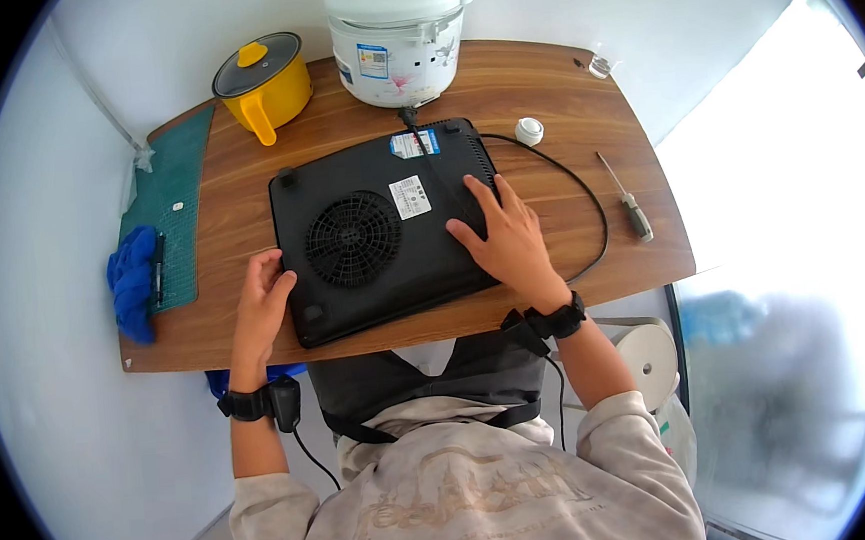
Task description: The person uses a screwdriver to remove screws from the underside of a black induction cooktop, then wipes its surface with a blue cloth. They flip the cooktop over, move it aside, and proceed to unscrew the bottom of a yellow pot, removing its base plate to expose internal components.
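A black induction cooker (431, 245) lies upside down on the wooden table, its round fan grille (353, 238) and stickers facing up. At its left edge my left hand (266, 300) is curled, thumb by the near side and fingertips against the casing. My right hand (513, 239) rests across the right part of the underside, its thumb and visible fingers spread; the outer fingers are partly hidden. A black cord (604, 208) loops round to the right of the cooker, and a plug (408, 117) lies at its far edge.
Behind the cooker stand a white rice cooker (403, 56) and a yellow pot (275, 95) with a lid. To the right are a screwdriver (635, 214), a white round knob (529, 131) and a small clear cup (600, 64). A green mat (178, 182) and blue cloth (134, 283) lie left.
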Available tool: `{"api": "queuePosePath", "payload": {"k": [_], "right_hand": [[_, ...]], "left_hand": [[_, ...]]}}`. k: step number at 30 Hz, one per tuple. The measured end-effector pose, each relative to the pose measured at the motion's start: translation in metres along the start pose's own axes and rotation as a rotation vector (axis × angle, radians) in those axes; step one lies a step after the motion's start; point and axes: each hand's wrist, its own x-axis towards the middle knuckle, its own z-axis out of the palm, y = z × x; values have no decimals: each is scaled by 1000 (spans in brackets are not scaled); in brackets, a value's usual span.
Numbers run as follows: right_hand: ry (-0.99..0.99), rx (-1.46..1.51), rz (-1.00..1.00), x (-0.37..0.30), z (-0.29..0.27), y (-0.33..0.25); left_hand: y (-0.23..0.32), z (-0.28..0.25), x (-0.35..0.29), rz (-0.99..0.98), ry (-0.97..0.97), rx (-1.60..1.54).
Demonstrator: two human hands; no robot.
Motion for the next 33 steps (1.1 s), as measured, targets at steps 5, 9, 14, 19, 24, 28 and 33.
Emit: {"api": "queuePosePath", "payload": {"k": [5,9,14,19,24,28,33], "right_hand": [[-112,44,105,3,-13,0],[-181,65,160,6,-16,-5],[-112,117,88,7,-2,4],[-100,129,51,4,-4,2],[-73,101,23,0,0,9],[-57,113,9,0,-3,3],[-55,143,-18,-2,-9,7]], "left_hand": [[7,-1,-2,-76,-7,-93],[10,3,1,-68,20,-56],[4,3,4,-92,73,-68],[4,2,8,-206,185,-166],[6,-8,14,-268,174,-386],[-8,-22,22,-284,148,-472],[8,-37,24,-310,61,-496]]}}
